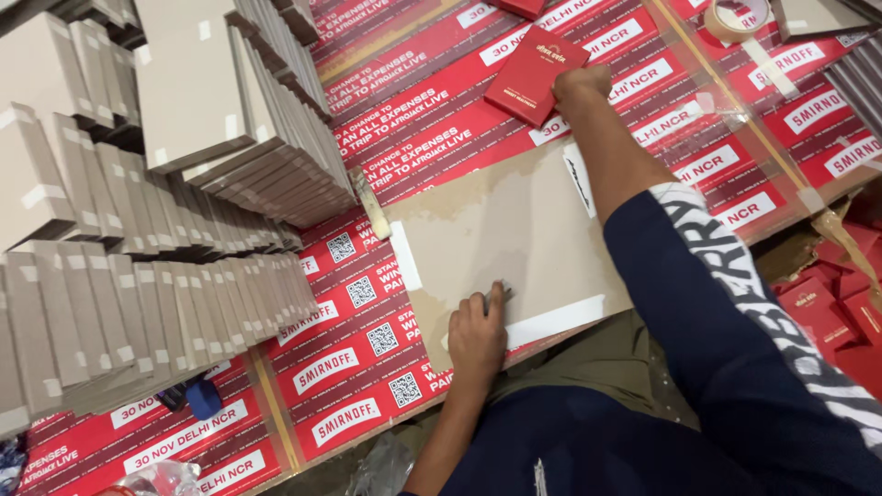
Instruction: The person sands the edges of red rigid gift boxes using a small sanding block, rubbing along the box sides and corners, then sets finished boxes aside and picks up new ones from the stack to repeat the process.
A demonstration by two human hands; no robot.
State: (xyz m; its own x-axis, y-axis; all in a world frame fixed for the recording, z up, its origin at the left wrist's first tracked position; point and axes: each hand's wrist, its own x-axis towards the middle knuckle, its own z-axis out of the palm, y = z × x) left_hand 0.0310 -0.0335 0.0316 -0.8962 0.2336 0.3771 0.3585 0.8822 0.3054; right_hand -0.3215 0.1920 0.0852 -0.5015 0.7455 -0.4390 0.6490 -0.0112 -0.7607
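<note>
Left hand [478,335] flat, open on brown board [501,230]; right hand [581,83] beyond board grips red box [535,73]

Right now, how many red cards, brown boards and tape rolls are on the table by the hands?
Red cards: 2, one at the right hand, one cut off by the top edge
Brown board, under the left hand: 1
Tape roll: 1
Total: 4
</note>
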